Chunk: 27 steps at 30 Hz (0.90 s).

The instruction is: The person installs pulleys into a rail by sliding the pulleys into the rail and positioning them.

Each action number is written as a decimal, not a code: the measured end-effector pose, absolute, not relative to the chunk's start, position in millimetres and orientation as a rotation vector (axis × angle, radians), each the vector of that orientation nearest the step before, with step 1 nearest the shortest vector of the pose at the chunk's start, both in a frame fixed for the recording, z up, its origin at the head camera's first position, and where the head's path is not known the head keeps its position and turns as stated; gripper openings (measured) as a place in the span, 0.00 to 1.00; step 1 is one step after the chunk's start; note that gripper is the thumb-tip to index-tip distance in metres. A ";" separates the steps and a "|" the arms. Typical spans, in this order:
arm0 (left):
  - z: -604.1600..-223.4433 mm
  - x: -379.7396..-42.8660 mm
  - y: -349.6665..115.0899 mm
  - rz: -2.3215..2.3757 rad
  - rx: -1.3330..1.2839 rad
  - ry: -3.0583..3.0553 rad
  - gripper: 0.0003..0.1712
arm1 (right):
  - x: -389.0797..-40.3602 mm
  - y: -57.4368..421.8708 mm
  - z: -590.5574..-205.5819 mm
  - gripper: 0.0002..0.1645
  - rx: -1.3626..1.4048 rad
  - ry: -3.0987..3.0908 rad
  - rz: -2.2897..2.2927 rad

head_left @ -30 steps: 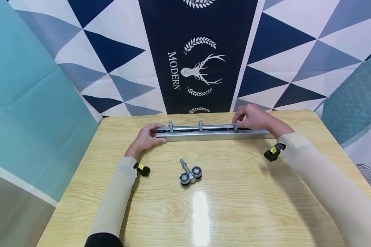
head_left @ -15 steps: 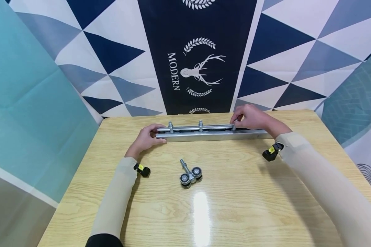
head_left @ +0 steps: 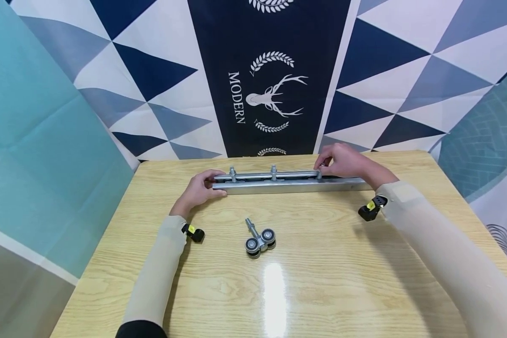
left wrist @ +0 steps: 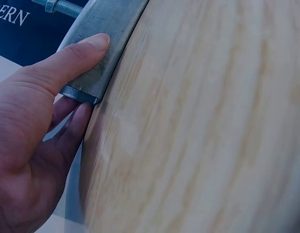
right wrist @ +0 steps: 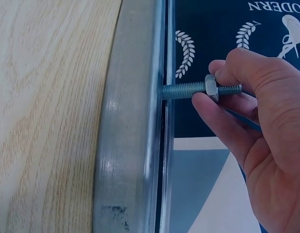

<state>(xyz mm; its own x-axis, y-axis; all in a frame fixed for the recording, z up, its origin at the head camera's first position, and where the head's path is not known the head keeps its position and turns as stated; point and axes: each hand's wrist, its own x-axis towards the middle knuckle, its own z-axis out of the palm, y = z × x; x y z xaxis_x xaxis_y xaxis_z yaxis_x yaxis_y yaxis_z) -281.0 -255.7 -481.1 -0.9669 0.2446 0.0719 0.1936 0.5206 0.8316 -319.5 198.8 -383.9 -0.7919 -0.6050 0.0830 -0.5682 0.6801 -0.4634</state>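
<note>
A long silver metal rail (head_left: 270,188) with a slot along its top lies across the far part of the table. My left hand (head_left: 197,190) grips its left end, thumb on the near face, as the left wrist view shows. Threaded bolts with nuts stand up from the slot: a left bolt (head_left: 233,173), a middle bolt (head_left: 274,172) and a right bolt (right wrist: 184,90). My right hand (head_left: 342,159) pinches the right bolt at its nut (right wrist: 211,88) between thumb and fingers. The lower ends of these bolts are hidden inside the rail.
A loose roller trolley (head_left: 260,240) with black-rimmed wheels and a threaded bolt lies on the wooden table (head_left: 321,263), nearer than the rail. Behind the table's far edge hangs a patterned cloth (head_left: 279,94). A teal cloth (head_left: 46,141) borders the left side.
My right hand has slid slightly left along the rail with the right bolt, then stayed nearly still. The left hand holds the rail's end as before, and the loose trolley has not moved.
</note>
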 end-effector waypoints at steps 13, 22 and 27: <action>-477.4 -278.7 -255.0 1.450 0.393 2.698 0.35 | -321.0 203.0 -378.9 0.12 -0.946 2.774 -0.810; -476.7 -278.3 -256.1 1.437 0.388 2.704 0.35 | -319.0 209.7 -362.3 0.15 -0.816 2.764 -0.911; -475.9 -277.8 -255.3 1.454 0.383 2.689 0.35 | -315.2 212.4 -358.1 0.14 -0.829 2.785 -0.921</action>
